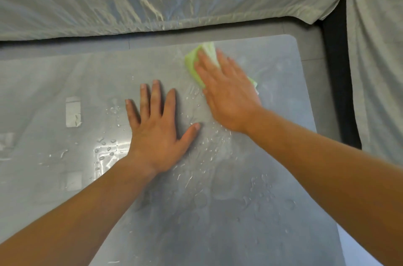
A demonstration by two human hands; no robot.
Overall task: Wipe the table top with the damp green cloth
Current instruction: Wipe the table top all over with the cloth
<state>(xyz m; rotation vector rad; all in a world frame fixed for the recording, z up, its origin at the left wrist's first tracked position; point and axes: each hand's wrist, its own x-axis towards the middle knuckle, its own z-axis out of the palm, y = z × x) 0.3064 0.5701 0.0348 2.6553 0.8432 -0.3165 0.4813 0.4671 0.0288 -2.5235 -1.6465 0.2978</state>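
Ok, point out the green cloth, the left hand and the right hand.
green cloth (192, 63): head view, bare left edge of the cloth.
left hand (160, 132): head view, back of the hand.
right hand (226, 91): head view, back of the hand.

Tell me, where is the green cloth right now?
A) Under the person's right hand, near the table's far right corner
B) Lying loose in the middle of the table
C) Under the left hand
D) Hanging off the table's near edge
A: the green cloth lies pressed flat under the right hand by the far right corner of the table, while the left hand rests bare on the wet surface.
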